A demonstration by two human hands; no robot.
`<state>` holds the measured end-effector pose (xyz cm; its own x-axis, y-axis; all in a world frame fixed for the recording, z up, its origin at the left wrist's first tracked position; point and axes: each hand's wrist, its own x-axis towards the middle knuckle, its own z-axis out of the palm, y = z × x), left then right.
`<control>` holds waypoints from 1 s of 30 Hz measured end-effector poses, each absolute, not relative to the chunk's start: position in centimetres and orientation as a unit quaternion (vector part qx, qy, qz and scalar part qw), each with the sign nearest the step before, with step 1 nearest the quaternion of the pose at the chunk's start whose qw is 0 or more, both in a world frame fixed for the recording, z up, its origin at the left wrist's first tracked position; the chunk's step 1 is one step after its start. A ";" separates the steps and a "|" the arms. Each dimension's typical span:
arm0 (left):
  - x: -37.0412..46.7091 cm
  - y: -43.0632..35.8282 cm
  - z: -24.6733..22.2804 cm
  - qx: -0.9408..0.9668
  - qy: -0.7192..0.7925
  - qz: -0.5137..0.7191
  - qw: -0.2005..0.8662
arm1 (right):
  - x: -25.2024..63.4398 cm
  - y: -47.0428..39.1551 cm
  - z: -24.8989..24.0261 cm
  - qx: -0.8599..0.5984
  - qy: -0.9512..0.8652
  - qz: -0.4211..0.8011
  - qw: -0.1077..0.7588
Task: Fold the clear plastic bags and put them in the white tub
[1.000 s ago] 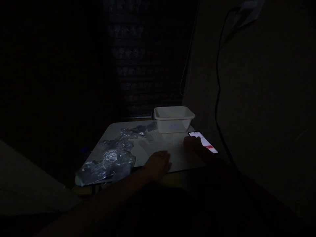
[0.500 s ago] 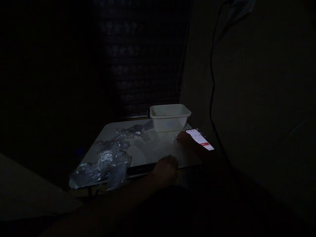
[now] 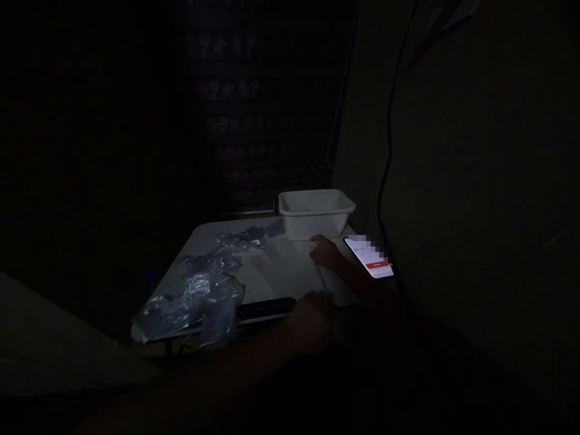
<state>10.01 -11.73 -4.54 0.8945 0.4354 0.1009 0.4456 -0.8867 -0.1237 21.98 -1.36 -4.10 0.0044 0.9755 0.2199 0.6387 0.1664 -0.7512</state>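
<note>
The scene is very dark. My left hand (image 3: 312, 320) is closed in a fist at the near edge of the white table (image 3: 290, 269), and what it holds is too dark to make out. Farther in, my right hand (image 3: 327, 252) has its fingers bent together in front of the white plastic tub (image 3: 312, 225). A faint pale strip runs between the two hands; its kind is unclear. Crumpled clear plastic (image 3: 199, 287) covers the table's left side. Beside my left hand lies a dark flat object (image 3: 265, 308) along the near edge.
A lit phone (image 3: 369, 257) lies at the table's right edge, right of my right forearm. A dark cable (image 3: 388, 145) hangs down the right wall. Behind the table is a dark ridged surface (image 3: 235, 127), with a thin cord (image 3: 334, 139) hanging beside it.
My right hand has moved slightly left and nearer the tub, uncovering more of the phone. My left hand has shifted a little right and toward me. The view has shifted slightly.
</note>
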 end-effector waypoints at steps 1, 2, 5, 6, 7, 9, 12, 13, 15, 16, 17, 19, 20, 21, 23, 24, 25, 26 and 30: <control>9.9 -11.9 -4.6 -0.972 -0.220 -0.032 0.073 | 21.6 -1.4 -4.0 -0.613 -0.656 0.242 0.368; 9.9 -12.0 -4.7 -0.974 -0.214 -0.028 0.074 | 21.3 -1.5 -3.9 -0.619 -0.646 0.256 0.365; 9.6 -12.3 -4.9 -0.978 -0.185 -0.032 0.087 | 20.5 -1.5 -4.0 -0.618 -0.654 0.256 0.352; 9.5 -12.4 -4.9 -0.980 -0.174 -0.038 0.091 | 20.2 -1.5 -4.1 -0.617 -0.661 0.249 0.347; 9.5 -12.4 -4.8 -0.981 -0.166 -0.045 0.094 | 20.0 -1.5 -4.2 -0.618 -0.665 0.244 0.341; 9.2 -12.1 -4.2 -0.979 -0.169 -0.064 0.097 | 19.6 -1.6 -4.2 -0.625 -0.664 0.249 0.327; 8.5 -10.6 -2.9 -0.959 -0.250 -0.089 0.100 | 19.6 -1.9 -3.8 -0.637 -0.637 0.302 0.311; 8.2 -9.9 -2.5 -0.948 -0.289 -0.086 0.100 | 19.7 -1.9 -3.7 -0.640 -0.629 0.316 0.308; 7.5 -8.2 -2.0 -0.925 -0.359 -0.077 0.094 | 20.5 -2.0 -3.5 -0.644 -0.636 0.299 0.302; 7.1 -7.5 -2.1 -0.921 -0.373 -0.074 0.086 | 21.0 -2.0 -3.5 -0.646 -0.654 0.260 0.297; 6.8 -6.7 -2.3 -0.921 -0.375 -0.074 0.076 | 21.6 -2.1 -3.5 -0.646 -0.676 0.206 0.290; 6.2 -5.7 -3.1 -0.927 -0.365 -0.065 0.060 | 22.6 -2.3 -4.0 -0.634 -0.722 0.081 0.263; 6.1 -5.3 -3.5 -0.928 -0.366 -0.050 0.049 | 23.1 -2.4 -4.3 -0.626 -0.740 0.026 0.243; 6.0 -5.1 -4.0 -0.929 -0.365 -0.036 0.039 | 23.4 -2.6 -4.6 -0.619 -0.754 -0.019 0.218; 5.9 -5.0 -4.7 -0.930 -0.367 -0.008 0.025 | 23.7 -3.0 -5.2 -0.605 -0.776 -0.080 0.161; 5.9 -5.0 -4.9 -0.930 -0.366 0.002 0.022 | 23.7 -3.1 -5.6 -0.599 -0.783 -0.101 0.135; 5.9 -5.1 -5.0 -0.930 -0.366 0.009 0.021 | 23.6 -3.3 -5.8 -0.595 -0.787 -0.115 0.114; 5.9 -5.1 -5.1 -0.931 -0.364 0.015 0.021 | 23.6 -3.4 -6.1 -0.590 -0.791 -0.126 0.098; 5.8 -4.9 -4.8 -0.933 -0.357 0.005 0.031 | 23.6 -3.3 -7.0 -0.588 -0.794 -0.138 0.068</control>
